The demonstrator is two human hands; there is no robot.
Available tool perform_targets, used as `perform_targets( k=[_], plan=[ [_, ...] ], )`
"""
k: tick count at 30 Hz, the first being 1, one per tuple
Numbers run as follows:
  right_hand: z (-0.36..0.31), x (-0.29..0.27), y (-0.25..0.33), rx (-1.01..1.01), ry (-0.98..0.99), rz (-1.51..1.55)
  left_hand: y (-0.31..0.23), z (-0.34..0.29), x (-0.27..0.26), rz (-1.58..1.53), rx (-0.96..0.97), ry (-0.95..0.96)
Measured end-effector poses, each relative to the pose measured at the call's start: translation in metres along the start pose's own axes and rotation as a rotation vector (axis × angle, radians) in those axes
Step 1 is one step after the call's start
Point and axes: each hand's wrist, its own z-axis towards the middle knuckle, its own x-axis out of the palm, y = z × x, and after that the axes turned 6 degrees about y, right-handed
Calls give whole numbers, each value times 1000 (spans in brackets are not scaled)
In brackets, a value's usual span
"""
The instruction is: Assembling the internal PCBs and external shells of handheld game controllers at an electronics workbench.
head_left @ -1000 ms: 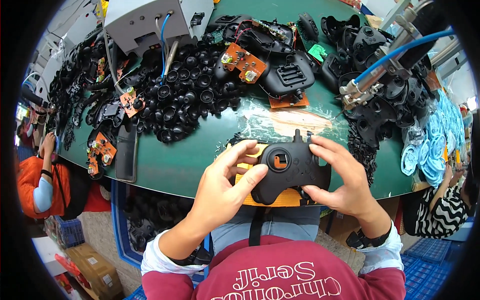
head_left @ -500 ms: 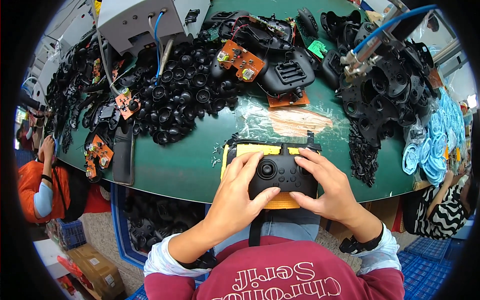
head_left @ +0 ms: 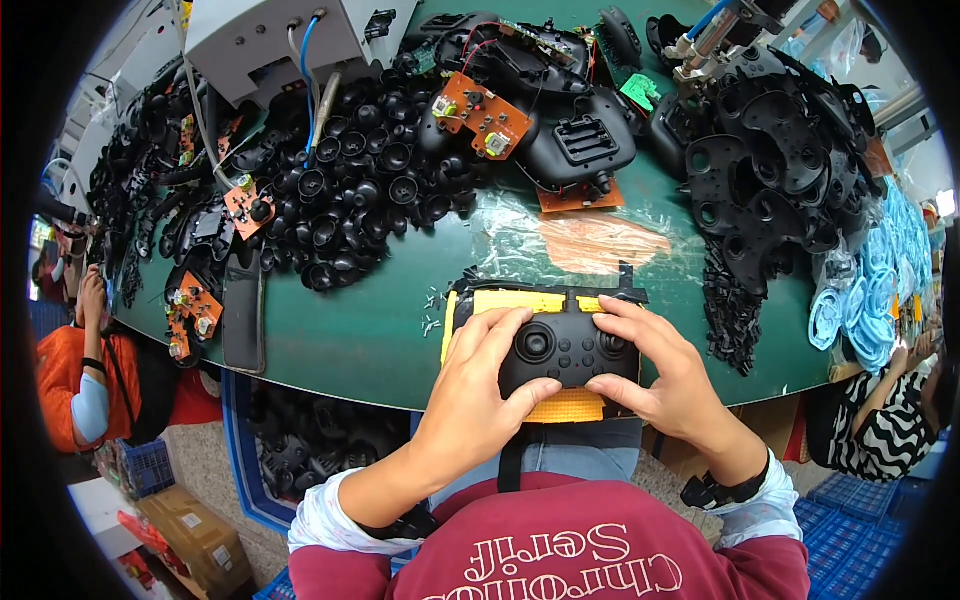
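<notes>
A black game controller (head_left: 572, 350) lies face up on a yellow pad (head_left: 562, 408) at the table's near edge, its thumbstick and buttons showing. My left hand (head_left: 480, 365) grips its left side, fingers along the top edge and thumb near the lower edge. On the other side, my right hand (head_left: 660, 365) holds the right end the same way, thumb low and fingers on top. Black tape borders the back of the pad. The controller's underside is hidden.
Black thumbstick caps (head_left: 355, 180) pile up at the left back, beside a grey machine (head_left: 270, 50). Orange circuit boards (head_left: 480, 115) lie behind the pad. Black controller shells (head_left: 760, 170) heap at the right, near blue cable coils (head_left: 870, 290). Co-workers sit at both sides.
Both hands keep their hold on the controller, with only a slight shift of the right hand. At the upper right, the metal fixture with the blue hose appears higher in the picture.
</notes>
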Motion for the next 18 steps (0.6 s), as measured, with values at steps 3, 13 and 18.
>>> perform_targets(
  k=[3,13,18],
  plan=[
    [2,1,1,-9,-1,-10,-1,0,-1,-8,-14,5],
    [1,3,1,-26,-17,-39,2,2,1,37,21,4],
    [0,6,-2,-52,-19,-45,10,-1,4,136,138,-37]
  ],
)
